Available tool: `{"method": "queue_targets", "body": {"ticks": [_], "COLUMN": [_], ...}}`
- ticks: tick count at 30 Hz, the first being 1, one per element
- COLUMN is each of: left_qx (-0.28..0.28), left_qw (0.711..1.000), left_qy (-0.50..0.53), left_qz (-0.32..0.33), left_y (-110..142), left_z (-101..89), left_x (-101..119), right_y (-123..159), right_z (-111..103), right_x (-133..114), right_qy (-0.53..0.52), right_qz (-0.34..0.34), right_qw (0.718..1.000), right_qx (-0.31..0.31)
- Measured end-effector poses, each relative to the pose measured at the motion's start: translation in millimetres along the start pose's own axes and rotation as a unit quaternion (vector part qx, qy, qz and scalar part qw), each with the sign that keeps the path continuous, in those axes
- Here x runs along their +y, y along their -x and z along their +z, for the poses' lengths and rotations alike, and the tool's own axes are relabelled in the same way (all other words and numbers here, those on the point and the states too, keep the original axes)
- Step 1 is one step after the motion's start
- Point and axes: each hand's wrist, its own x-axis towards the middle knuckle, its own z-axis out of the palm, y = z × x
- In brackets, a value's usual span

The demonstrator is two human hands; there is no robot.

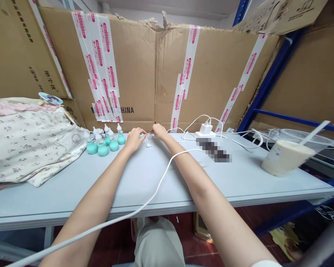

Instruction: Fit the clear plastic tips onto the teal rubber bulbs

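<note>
Both my hands meet over the back middle of the table. My left hand (135,139) is closed around a small teal squeeze bulb (141,136), mostly hidden by the fingers. Close beside it, my right hand (159,131) has its fingers bent in a pinch; what lies in them is too small to make out. Just below the fingers, a small whitish piece (149,145) lies on the table. Left of my left hand stand several teal squeeze bulbs (102,149) with pale pointed tips, grouped upright.
Floral cloth (30,137) covers the table's left side. A tall cardboard sheet (139,74) walls the back. Right of my hands are a white charger (206,128) with cables and a cup with a straw (286,157). One white cable (156,191) crosses between my arms.
</note>
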Motion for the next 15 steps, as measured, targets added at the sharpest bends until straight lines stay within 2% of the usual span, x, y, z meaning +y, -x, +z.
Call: {"method": "queue_targets", "body": {"ticks": [6, 15], "left_qx": [-0.006, 0.005], "left_qw": [1.0, 1.0], "left_qy": [-0.009, -0.014], "left_qz": [-0.001, 0.009], "left_y": [0.5, -0.9], "left_z": [-0.8, -0.3], "left_x": [-3.5, -9.1], "right_y": [-1.3, 5.1], "right_z": [5.8, 10.7], "right_x": [4.6, 11.6], "right_qy": [0.002, -0.044], "right_qz": [-0.054, -0.052], "right_qw": [0.998, 0.997], "right_qx": [-0.015, 0.025]}}
